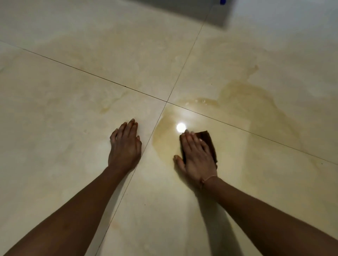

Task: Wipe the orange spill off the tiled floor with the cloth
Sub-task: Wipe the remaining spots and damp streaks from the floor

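Pressing flat with fingers together, the right hand [196, 157] pins the brown cloth [210, 144] to the tiled floor [54, 91] at lower centre, on the orange spill [243, 102] reaching toward right of frame. The left hand [125, 145] lies spread on dry tile beside it, bare floor all around.

- We see a glossy floor [64, 95] of large cream tiles with faint marbled veining.
- Thin dark grout lines [95, 75] cross near the middle of our view.
- A round white reflection of a lamp [181, 127] glares on the tile.
- At the top edge we see a grey shadowed band [206, 11] and a small blue object [222, 1], too cropped to identify.
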`<state>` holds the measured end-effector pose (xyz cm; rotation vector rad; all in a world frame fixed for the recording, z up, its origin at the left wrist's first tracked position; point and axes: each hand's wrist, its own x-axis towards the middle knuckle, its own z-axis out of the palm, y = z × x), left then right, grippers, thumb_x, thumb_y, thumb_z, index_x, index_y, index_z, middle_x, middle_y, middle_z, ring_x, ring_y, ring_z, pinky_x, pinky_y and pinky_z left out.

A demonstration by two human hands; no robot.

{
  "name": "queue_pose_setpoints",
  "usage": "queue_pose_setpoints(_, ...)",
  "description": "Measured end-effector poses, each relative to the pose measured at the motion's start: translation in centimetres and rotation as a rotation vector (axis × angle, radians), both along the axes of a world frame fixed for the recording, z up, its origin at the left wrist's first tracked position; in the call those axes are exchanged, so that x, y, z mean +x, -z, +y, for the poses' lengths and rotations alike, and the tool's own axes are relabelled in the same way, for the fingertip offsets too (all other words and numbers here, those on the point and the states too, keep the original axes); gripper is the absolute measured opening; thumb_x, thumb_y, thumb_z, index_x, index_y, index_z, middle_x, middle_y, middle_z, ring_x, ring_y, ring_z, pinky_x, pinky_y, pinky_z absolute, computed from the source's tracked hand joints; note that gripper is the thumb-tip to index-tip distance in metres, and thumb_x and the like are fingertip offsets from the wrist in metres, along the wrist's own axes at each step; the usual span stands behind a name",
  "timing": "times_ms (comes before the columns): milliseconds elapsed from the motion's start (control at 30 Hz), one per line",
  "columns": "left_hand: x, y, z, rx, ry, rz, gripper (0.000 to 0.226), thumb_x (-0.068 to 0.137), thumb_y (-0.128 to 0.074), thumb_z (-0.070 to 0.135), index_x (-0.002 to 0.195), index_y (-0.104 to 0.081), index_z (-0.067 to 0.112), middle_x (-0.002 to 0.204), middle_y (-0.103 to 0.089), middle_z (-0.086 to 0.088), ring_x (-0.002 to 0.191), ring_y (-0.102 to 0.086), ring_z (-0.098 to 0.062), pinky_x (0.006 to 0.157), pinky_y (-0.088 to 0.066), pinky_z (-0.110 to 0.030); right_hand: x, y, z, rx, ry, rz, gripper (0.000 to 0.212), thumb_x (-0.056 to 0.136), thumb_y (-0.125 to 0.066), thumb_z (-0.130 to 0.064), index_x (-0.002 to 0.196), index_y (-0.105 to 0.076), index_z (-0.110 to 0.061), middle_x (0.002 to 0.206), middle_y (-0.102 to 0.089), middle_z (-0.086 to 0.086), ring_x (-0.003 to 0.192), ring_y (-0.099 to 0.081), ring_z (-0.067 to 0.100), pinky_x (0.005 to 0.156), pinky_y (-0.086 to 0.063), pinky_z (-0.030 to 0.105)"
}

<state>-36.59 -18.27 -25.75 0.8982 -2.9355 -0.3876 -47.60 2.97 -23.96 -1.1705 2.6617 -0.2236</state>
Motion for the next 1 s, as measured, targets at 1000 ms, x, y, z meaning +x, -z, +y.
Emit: queue_pose_setpoints(1000, -10.5, -0.6, 26.4, 0.040, 0.896, -0.035, 0.055, 0.096, -0.033, 0.037, 0.139, -0.047, 0.006, 0.148, -0.044, -0.010, 0.137, -0.037, -0.029, 0.110, -0.025, -0.046, 0.2, 0.3, 29.3, 0.101, 1.011, 0.105, 0.073, 0.092, -0.026, -0.052, 0.152, -0.024, -0.011, 0.159, -0.022, 0.008, 0.146, -0.017, 0.021, 0.118, -0.018, 0.040)
